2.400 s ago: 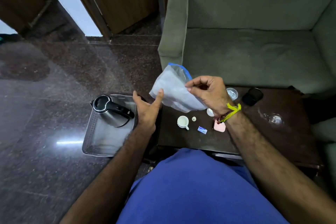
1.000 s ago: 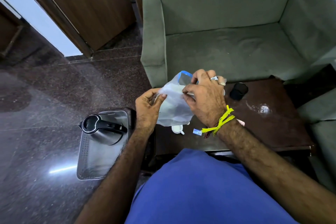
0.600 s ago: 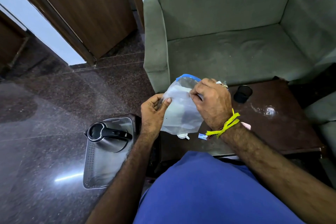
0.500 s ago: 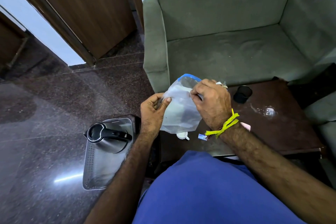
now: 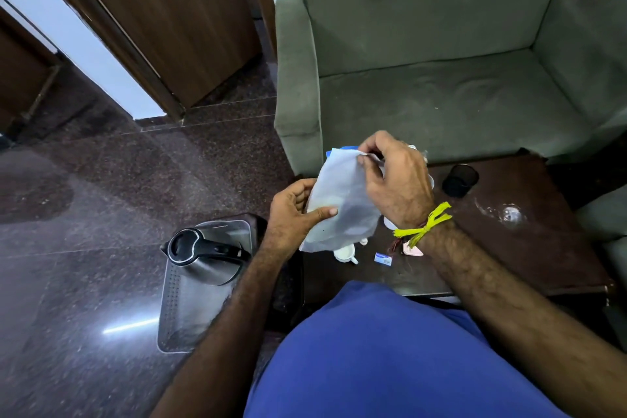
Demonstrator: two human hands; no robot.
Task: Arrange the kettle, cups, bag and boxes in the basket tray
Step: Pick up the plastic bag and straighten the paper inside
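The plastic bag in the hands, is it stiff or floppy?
Probably floppy: the bag bends and creases where the left hand and right hand pinch it, and its lower corner sags. It looks thin and see-through, so likely light. It might be a bit slippery, which could be why both hands hold it.

Blue garment [image 5: 390, 356]; yellow thread band [image 5: 424, 226], right wrist.
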